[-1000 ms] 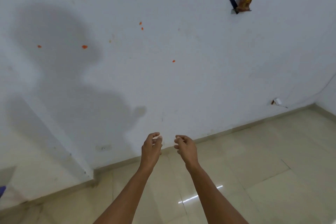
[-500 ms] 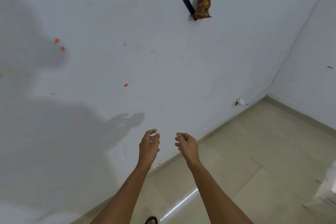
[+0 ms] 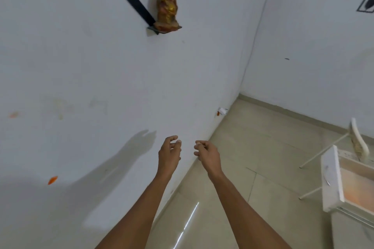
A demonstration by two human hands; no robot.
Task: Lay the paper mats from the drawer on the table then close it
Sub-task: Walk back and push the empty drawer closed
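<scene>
My left hand (image 3: 169, 152) and my right hand (image 3: 207, 152) are held out in front of me, side by side, near a white wall. Both have loosely curled fingers and hold nothing. At the far right edge an open white drawer (image 3: 332, 180) shows, pulled out, with an orange-lit inside (image 3: 356, 188). I cannot make out paper mats in it. The drawer is well to the right of my right hand. No table top is in view.
A white wall (image 3: 101, 66) fills the left and centre, with a black diamond shelf holding a golden figurine (image 3: 167, 6). A beige tiled floor (image 3: 253, 147) runs to a room corner. Thin white legs (image 3: 321, 153) stand beside the drawer unit.
The view has swung to the right: the figurine slid left and the room corner and the open drawer came into view. My hands kept their pose in front of me.
</scene>
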